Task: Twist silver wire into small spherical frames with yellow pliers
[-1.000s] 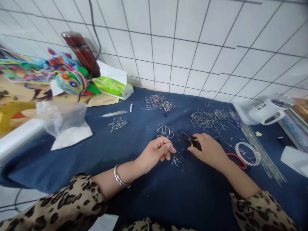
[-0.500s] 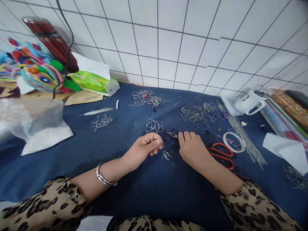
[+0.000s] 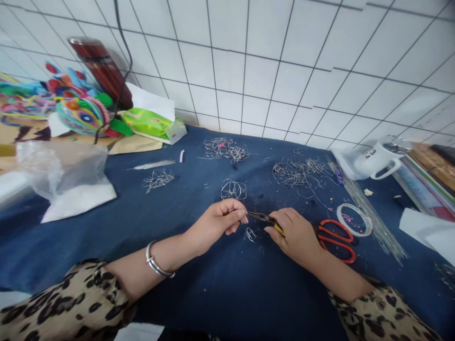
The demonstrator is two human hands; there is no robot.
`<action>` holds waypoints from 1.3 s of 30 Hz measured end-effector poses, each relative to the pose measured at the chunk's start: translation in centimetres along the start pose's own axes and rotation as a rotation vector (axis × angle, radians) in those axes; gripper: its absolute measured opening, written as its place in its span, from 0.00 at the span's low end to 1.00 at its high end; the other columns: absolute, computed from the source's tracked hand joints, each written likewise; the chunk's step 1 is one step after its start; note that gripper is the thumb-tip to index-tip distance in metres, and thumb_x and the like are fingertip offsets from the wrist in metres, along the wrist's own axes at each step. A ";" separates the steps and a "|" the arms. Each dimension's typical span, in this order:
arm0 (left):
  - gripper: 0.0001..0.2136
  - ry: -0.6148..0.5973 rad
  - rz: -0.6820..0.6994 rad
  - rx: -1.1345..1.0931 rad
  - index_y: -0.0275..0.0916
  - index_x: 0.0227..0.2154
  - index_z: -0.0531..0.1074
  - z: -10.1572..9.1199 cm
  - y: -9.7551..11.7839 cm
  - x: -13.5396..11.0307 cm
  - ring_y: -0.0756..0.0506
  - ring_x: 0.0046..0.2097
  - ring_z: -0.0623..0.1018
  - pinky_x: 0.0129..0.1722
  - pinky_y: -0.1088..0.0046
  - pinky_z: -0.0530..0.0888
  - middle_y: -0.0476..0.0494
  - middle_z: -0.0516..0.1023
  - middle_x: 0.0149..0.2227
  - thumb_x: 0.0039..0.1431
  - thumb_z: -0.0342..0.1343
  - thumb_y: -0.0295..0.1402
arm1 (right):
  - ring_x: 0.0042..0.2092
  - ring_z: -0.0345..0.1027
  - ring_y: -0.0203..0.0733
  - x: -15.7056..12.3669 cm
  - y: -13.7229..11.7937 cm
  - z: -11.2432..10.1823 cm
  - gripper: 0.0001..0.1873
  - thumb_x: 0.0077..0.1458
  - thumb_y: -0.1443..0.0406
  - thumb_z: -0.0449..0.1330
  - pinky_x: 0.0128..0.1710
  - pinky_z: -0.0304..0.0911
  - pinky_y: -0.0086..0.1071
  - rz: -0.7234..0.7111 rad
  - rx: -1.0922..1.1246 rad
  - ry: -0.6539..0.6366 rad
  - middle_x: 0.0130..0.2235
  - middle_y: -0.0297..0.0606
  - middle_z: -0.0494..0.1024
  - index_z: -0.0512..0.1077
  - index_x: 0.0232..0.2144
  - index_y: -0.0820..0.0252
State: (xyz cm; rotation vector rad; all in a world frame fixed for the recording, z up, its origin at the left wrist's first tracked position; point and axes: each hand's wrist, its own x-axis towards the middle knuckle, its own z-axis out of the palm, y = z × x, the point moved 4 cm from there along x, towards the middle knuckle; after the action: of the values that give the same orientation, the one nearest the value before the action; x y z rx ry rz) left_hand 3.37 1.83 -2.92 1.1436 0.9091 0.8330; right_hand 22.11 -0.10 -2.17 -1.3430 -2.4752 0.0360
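My left hand pinches a short piece of thin wire between thumb and forefinger. Wrapped in my right hand is a pair of needle-nose pliers with yellow on the handle, its jaws pointing left. The tips reach the wire beside my left fingertips; whether they grip it is too small to tell. Just below lies a small bunch of bent wire pieces on the dark blue cloth. Behind my left hand sits a loose coil of wire.
Red-handled scissors lie right of my right hand, near a round dish of pink beads and straight wires. Tangled wire heaps lie farther back. A white mug stands at right, a plastic bag at left.
The pliers have come left and turned, so their tips now meet the wire at my left hand. My right hand's grip shows the yellow handle now. The whole view has shifted slightly.
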 end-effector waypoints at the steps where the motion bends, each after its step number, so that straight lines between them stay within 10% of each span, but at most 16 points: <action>1: 0.08 0.006 0.001 -0.008 0.35 0.30 0.69 0.0 0.0 0.0 0.55 0.23 0.63 0.21 0.79 0.59 0.47 0.72 0.28 0.57 0.52 0.36 | 0.40 0.63 0.44 0.0 0.1 0.0 0.16 0.58 0.56 0.50 0.41 0.61 0.36 0.003 0.031 0.008 0.37 0.43 0.71 0.67 0.40 0.62; 39: 0.08 0.032 -0.094 -0.083 0.36 0.31 0.67 -1.1 0.0 0.6 0.54 0.25 0.69 0.23 0.80 0.63 0.47 0.74 0.28 0.56 0.54 0.36 | 0.39 0.61 0.44 0.1 -0.3 -0.5 0.19 0.55 0.57 0.54 0.40 0.59 0.39 -0.075 -0.044 0.127 0.37 0.44 0.70 0.66 0.44 0.65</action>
State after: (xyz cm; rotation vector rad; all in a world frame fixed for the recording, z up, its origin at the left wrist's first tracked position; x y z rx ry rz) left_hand 2.57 2.78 -3.21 1.0106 0.9388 0.8073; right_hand 21.99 -0.19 -1.59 -1.2281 -2.4299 -0.1184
